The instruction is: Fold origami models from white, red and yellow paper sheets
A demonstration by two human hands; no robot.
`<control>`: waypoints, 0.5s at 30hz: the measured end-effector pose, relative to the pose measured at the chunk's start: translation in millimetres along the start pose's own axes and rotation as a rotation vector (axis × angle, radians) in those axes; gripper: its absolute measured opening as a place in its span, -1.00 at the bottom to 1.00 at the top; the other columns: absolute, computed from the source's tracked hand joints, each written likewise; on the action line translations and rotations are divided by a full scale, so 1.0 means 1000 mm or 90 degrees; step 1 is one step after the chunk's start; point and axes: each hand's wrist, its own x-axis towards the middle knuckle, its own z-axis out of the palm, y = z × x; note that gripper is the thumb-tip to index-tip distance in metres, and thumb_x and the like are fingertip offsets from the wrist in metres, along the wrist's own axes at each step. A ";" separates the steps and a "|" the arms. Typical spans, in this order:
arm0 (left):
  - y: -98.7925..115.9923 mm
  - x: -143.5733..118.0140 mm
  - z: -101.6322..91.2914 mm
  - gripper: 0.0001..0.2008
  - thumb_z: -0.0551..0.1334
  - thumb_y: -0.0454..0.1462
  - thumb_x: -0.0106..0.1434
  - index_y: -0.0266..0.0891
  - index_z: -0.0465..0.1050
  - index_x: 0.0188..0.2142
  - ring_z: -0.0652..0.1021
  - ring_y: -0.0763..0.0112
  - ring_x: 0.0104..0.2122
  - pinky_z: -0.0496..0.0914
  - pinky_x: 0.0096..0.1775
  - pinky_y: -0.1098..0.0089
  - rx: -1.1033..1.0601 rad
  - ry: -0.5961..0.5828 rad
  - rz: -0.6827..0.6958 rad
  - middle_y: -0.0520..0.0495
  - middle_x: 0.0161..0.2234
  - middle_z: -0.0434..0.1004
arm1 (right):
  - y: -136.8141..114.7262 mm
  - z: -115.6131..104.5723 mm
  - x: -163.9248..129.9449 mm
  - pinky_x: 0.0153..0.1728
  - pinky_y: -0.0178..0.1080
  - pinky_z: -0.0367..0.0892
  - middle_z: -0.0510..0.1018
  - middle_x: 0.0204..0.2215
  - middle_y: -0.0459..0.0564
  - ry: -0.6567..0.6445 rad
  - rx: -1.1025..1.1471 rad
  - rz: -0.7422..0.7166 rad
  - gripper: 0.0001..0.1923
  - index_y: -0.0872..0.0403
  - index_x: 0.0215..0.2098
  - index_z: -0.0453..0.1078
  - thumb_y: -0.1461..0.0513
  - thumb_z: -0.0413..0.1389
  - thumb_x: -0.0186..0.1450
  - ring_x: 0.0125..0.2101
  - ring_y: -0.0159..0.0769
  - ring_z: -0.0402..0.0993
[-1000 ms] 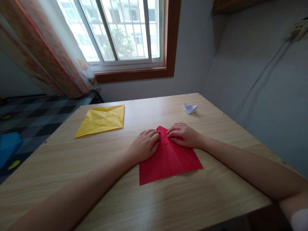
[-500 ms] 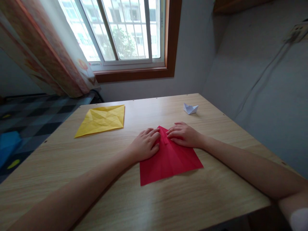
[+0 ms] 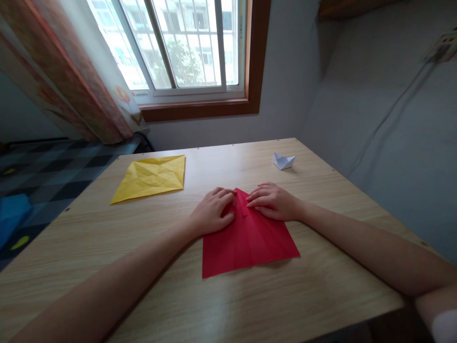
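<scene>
A sheet of red paper [image 3: 250, 243] lies on the table in front of me, its folded point facing away and its wide edge toward me. Creases fan out from the point, and a narrow folded strip shows near it. On the paper's left side rests my left hand [image 3: 215, 209], fingers bent and touching near the point, thumb apart. My right hand [image 3: 273, 200] lies over the right slanted edge with its fingers stretched out on the paper. Both hands are open and hide parts of the side edges.
The wooden table [image 3: 150, 267] carries a creased yellow paper [image 3: 152, 178] at the back left and a small white paper boat [image 3: 283, 161] at the back right. Beyond stand a window [image 3: 185, 47] and a curtain [image 3: 82, 71]. A blue thing [image 3: 12, 214] lies on checked cloth at left.
The red paper has turned slightly, its wide edge shifting a little left and toward me. My left thumb and fingers have moved slightly left; my right hand stays nearly in place.
</scene>
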 end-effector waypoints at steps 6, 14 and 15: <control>-0.004 0.000 0.007 -0.70 0.12 -0.26 0.27 -0.25 0.36 -0.01 0.24 0.10 0.26 0.15 0.27 0.08 0.015 -0.044 -0.003 -0.23 0.23 0.32 | 0.002 0.001 0.000 0.05 -0.05 0.31 0.63 -0.10 0.02 0.003 0.008 -0.005 -0.77 -0.01 -0.10 0.52 0.27 0.06 0.36 -0.06 -0.20 0.51; -0.004 0.002 0.006 -0.63 0.11 -0.25 0.27 -0.30 0.34 0.06 0.16 0.13 0.33 0.10 0.30 0.12 0.009 -0.080 -0.029 -0.26 0.31 0.20 | 0.003 0.002 0.000 0.02 -0.07 0.34 0.62 -0.09 0.03 0.003 0.021 -0.003 -0.77 -0.01 -0.09 0.52 0.26 0.06 0.36 -0.06 -0.20 0.51; -0.004 0.002 0.006 -0.63 0.11 -0.25 0.27 -0.30 0.34 0.06 0.16 0.13 0.33 0.10 0.30 0.12 0.006 -0.078 -0.030 -0.26 0.31 0.20 | 0.003 0.002 0.000 0.02 -0.07 0.35 0.62 -0.09 0.03 0.003 0.021 -0.004 -0.77 -0.01 -0.09 0.52 0.26 0.06 0.36 -0.06 -0.20 0.51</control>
